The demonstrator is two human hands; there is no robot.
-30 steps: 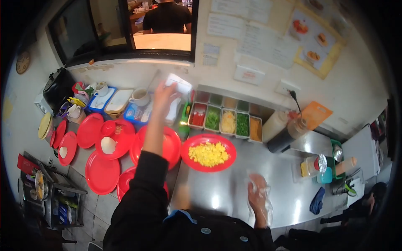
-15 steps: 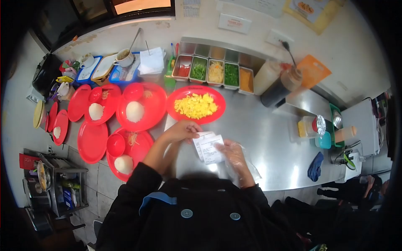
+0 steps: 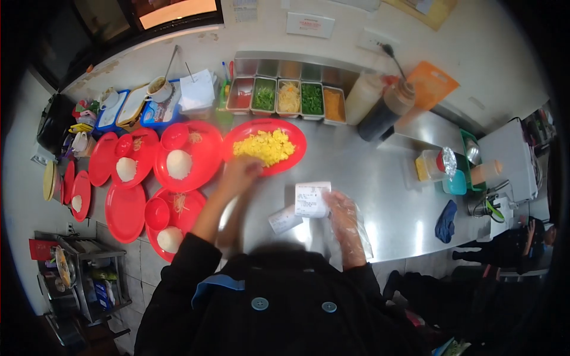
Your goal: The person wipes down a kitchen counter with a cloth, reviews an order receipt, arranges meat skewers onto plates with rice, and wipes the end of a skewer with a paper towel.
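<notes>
My right hand (image 3: 343, 215), in a clear plastic glove, pinches a printed receipt (image 3: 313, 200) over the steel counter. A second slip of paper (image 3: 285, 220) lies lower and to the left, partly behind the first; whether it rests on the counter I cannot tell. My bare left hand (image 3: 242, 173) is at the lower left rim of a red oval plate (image 3: 301, 139) bearing chopped yellow scrambled egg (image 3: 270, 147). Its fingers are blurred, and whether they touch the plate is unclear.
Red plates with mounds of white rice (image 3: 179, 164) and red bowls (image 3: 157, 213) crowd the left. Behind stand steel topping pans (image 3: 289, 97), a dark sauce bottle (image 3: 386, 113) and a pale bottle (image 3: 363, 98). A blue cloth (image 3: 446, 221) lies right. Another person (image 3: 515, 244) is at far right.
My left hand has let go of the papers and moved up and left to the egg plate. One slip has dropped lower left; the other stays in my right hand. The view has shifted slightly.
</notes>
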